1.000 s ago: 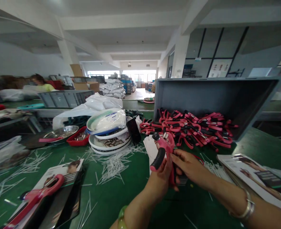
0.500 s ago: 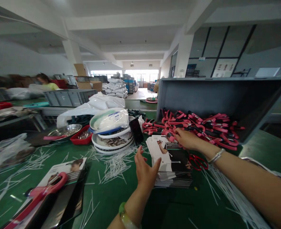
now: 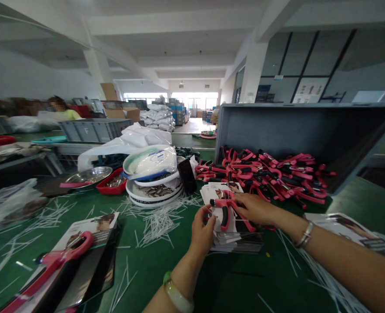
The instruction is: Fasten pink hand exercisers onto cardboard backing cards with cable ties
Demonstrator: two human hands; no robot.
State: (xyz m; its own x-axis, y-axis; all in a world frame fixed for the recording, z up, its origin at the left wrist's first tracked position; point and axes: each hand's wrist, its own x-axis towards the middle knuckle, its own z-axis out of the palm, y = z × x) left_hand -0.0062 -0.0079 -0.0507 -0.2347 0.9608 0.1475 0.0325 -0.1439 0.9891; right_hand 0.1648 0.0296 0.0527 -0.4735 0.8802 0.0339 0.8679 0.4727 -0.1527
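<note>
Pink-and-black pliers [image 3: 229,208] lie over a stack of printed cards [image 3: 226,243], with my right hand [image 3: 254,208] closed on their right side. My left hand [image 3: 203,228] is at the stack's left edge, thumb and fingers drawn together near the pliers' left end; whether it pinches anything is hidden. Many more pink pliers [image 3: 270,171] spill from a tipped grey crate [image 3: 296,130] just beyond. At the lower left, another pair of pink pliers [image 3: 53,261] rests on a card [image 3: 109,221].
White ties [image 3: 159,221] are strewn over the green table [image 3: 159,278]. Stacked white trays [image 3: 155,195], a red tray [image 3: 114,184], a metal dish [image 3: 94,176] and a dark phone [image 3: 186,176] stand behind. Another card [image 3: 349,226] lies under my right forearm's far side. A person sits far left.
My right hand has come from the pile to the card stack with pliers in it. My left hand has moved toward them, its spread fingers now drawn together.
</note>
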